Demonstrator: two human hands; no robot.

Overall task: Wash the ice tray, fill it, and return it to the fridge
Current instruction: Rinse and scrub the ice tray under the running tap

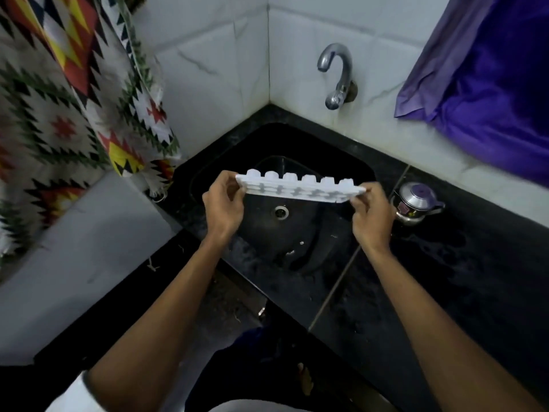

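Note:
A white plastic ice tray (pixel 300 188) hangs over the black sink (pixel 341 173), turned so the rounded bottoms of its cups face up and away from me. My left hand (pixel 222 206) pinches its left end. My right hand (pixel 371 215) pinches its right end. The tray is nearly level, a little above the sink's drain (pixel 280 212). A curved metal tap (pixel 337 75) juts from the tiled wall behind the sink, and no water runs from it.
A small steel pot with a purple lid (pixel 414 203) stands on the black counter (pixel 475 263) right of the sink. A patterned cloth (pixel 59 108) hangs at the left, a purple cloth (pixel 490 84) at the upper right. White tiled walls meet in the corner behind the sink.

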